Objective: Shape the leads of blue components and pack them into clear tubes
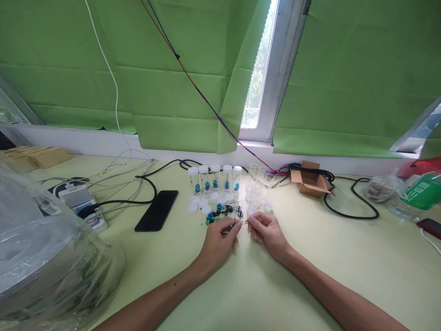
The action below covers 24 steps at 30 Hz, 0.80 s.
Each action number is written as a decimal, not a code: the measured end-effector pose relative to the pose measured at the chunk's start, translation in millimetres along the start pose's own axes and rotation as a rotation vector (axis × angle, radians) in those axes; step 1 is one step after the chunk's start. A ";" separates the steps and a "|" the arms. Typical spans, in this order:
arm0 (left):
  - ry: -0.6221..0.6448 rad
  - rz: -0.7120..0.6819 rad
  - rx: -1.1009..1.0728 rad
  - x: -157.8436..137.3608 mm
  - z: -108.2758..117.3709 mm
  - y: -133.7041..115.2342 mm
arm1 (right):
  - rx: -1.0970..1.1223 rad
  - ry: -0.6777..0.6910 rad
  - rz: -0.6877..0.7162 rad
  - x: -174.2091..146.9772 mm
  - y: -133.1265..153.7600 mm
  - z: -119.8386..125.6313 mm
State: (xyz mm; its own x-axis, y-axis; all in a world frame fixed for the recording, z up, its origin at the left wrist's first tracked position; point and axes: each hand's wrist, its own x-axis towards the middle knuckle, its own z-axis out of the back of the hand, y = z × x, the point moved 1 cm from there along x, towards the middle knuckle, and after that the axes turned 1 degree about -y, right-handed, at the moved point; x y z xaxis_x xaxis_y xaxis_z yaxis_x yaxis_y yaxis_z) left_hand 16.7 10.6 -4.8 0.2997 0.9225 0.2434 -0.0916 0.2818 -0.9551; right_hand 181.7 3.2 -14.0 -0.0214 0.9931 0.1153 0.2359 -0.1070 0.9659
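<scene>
My left hand (220,241) is closed in a pinch on a thin dark rod-like piece (234,218); its exact kind is too small to tell. Close beside it, my right hand (270,233) pinches a small thin pale piece (245,223) between thumb and fingertips. Just beyond the hands lies a cluster of small parts: blue pieces (219,207), green pieces (212,220) and black pieces (228,209). Behind these, several capped clear tubes (216,179) stand in a row with blue parts inside. Uncapped clear tubes (252,177) stand to their right.
Loose white caps (193,209) lie near the tubes. A black phone (156,211) and a power strip (84,207) with cables are on the left. Plastic-wrapped bulk (58,262) fills the near left. Right are an open cardboard box (312,184), black cable (351,217) and green-labelled bottle (422,193).
</scene>
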 end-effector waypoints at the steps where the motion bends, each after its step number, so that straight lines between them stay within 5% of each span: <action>1: -0.002 -0.009 0.013 0.2 0.0 0.0 | -0.001 0.001 -0.002 -0.2 0.7 -0.4; 24: 0.015 -0.052 0.038 -1.2 2.0 -5.7 | 0.002 0.004 -0.009 -1.1 2.1 -1.4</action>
State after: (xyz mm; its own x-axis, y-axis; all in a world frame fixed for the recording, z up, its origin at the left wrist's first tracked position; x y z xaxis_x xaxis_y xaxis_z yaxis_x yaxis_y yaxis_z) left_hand 15.0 8.4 0.6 0.3195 0.9022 0.2898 -0.1113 0.3394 -0.9340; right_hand 180.9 1.8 -11.8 -0.0273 0.9939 0.1072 0.2376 -0.0977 0.9664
